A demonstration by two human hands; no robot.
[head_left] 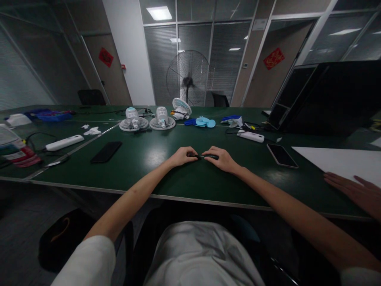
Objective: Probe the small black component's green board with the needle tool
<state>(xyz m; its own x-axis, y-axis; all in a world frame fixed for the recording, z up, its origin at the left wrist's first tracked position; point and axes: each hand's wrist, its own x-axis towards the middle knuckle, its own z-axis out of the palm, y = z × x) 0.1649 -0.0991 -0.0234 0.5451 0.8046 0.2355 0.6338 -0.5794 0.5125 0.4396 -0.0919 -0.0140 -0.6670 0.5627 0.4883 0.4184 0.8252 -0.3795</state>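
Two hands of mine are closed on one thin dark tool (200, 156): my left hand (181, 156) is clamped on its left end and my right hand (222, 159) pinches its right end, with a short length of bare metal showing between them. The tool is over the green bench (143, 159), nearer me than the fans; I cannot tell whether it touches the top. Left of the tool lies a black phone (106, 152), and farther left a white bar (64, 143). Right of the tool lies a pale-edged phone (282, 155), and farther right a white sheet (351, 161) with another person's hand (358, 190) at its near edge. Beyond the tool and to its left, two small fans (162, 120) sit face down side by side, with a third fan (181, 109) tilted near them. Almost straight beyond the tool are light-blue blades (205, 122), and farther beyond it, behind the bench, stands a big fan (187, 82).
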